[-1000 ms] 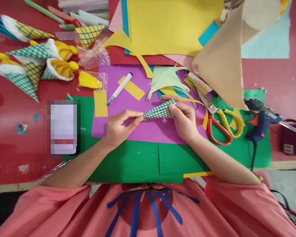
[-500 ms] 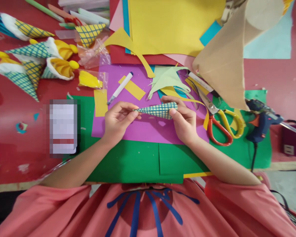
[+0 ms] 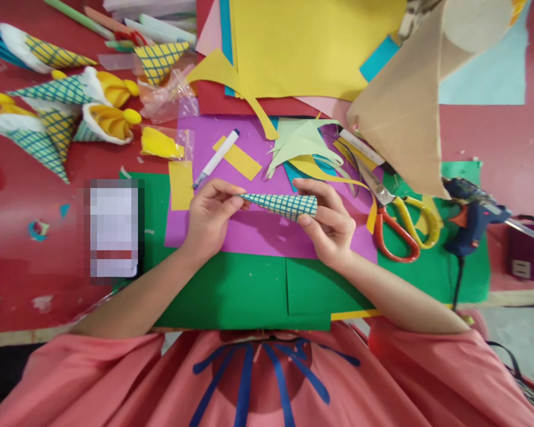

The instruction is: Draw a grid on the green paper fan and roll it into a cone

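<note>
A checked paper cone (image 3: 281,204), green with a dark grid, lies sideways between my two hands above a purple sheet (image 3: 258,231). My left hand (image 3: 211,216) pinches its pointed tip. My right hand (image 3: 331,222) is curled round its wide end. Both hands hover just over the purple sheet, which lies on a green sheet (image 3: 249,290).
Scissors with yellow and orange handles (image 3: 398,222) and a blue glue gun (image 3: 469,216) lie to the right. A white marker (image 3: 216,159) and yellow paper strips (image 3: 181,185) sit behind my hands. Finished paper cones (image 3: 62,118) are at the far left, stacked coloured sheets (image 3: 311,47) at the back.
The cone has been rolled tighter and narrower. My left hand slid up to the tip, and my right hand shifted down round the wide end.
</note>
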